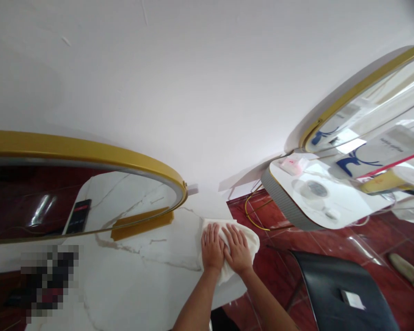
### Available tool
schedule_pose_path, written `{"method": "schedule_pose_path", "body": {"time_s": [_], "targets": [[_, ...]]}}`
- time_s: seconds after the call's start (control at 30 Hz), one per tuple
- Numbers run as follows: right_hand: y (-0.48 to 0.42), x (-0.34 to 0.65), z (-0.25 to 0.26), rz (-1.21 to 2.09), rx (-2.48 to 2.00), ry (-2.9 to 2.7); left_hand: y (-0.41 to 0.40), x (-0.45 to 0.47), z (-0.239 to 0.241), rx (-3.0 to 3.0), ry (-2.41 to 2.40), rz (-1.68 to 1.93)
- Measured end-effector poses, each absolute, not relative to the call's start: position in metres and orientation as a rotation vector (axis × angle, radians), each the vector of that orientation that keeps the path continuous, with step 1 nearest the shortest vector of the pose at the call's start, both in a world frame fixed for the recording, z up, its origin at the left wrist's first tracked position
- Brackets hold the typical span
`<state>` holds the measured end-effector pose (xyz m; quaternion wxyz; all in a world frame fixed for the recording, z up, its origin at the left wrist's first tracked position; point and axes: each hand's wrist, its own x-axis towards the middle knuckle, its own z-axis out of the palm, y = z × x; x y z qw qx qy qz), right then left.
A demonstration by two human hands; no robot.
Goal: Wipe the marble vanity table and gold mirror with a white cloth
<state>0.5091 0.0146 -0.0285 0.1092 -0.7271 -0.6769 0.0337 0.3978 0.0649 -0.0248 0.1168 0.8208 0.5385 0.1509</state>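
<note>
My left hand (213,248) lies flat on a folded white cloth (251,236), its fingers stretched forward. Beside it, my right hand (237,250) presses flat on the same cloth, with fingers slightly apart; the thumbs are close together. Under the cloth is the right end of a white marble-patterned table (148,280), and part of the cloth reaches over the table's edge. Neither hand grips the cloth between its fingers.
A gold-framed mirror (148,168) stands at the left on a gold foot (141,225). To the right are a second white table (307,207) with a yellow drink cup (382,181), another gold-framed mirror (359,87), and a black chair (341,276) holding a small white box (353,299).
</note>
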Motion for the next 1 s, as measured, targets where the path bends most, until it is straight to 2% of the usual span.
{"method": "schedule_pose_path", "body": {"time_s": [0.43,1.0], "targets": [[-0.036,0.431,-0.038,0.132,-2.138,-2.017,0.018,0.312,-0.026,2.403,1.534,0.367],[-0.007,0.256,-0.044,0.255,-1.925,-2.122,0.030,0.128,-0.026,2.347,1.774,0.314]]}}
